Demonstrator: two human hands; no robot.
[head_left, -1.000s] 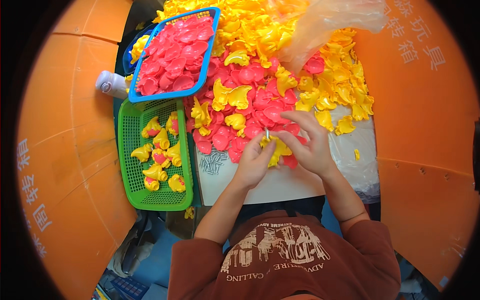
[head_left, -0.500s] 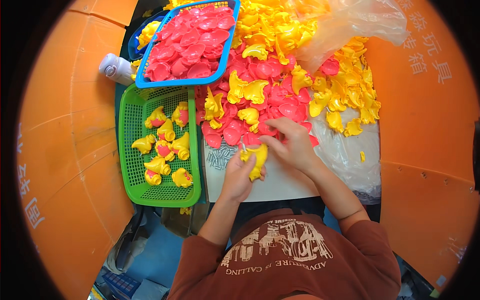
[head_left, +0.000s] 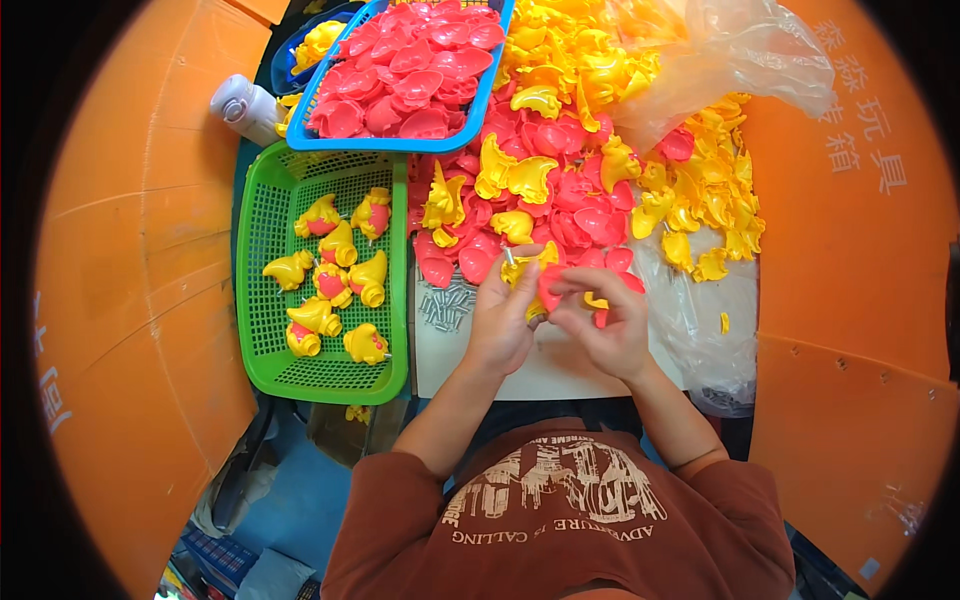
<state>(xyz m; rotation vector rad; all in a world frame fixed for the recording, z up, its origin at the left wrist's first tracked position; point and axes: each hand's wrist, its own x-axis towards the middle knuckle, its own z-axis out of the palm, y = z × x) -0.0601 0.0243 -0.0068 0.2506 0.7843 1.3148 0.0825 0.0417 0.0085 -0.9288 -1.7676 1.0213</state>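
Over the near edge of the shell pile, my left hand (head_left: 500, 320) is closed around a yellow plastic toy shell (head_left: 522, 266), with a small metal pin sticking up by the thumb. My right hand (head_left: 610, 325) pinches a red plastic shell (head_left: 551, 287) against the yellow one. Bits of yellow and red also show beneath the right fingers; whether they belong to the same pieces I cannot tell. Small metal pins (head_left: 446, 305) lie heaped on the white board (head_left: 455, 368), left of my left hand.
On the left, a green basket (head_left: 252, 345) contains several yellow-and-red toys (head_left: 340, 243). A blue basket (head_left: 470, 125) of red shells overlaps its far end, beside a white bottle (head_left: 245, 108). Loose yellow shells (head_left: 735, 190) and clear plastic film (head_left: 735, 345) lie right. Orange panels (head_left: 850, 280) flank both sides.
My right hand has come down from the pile's edge and now has a red shell at the yellow one. My left hand has moved slightly up and right. The whole view has shifted a little.
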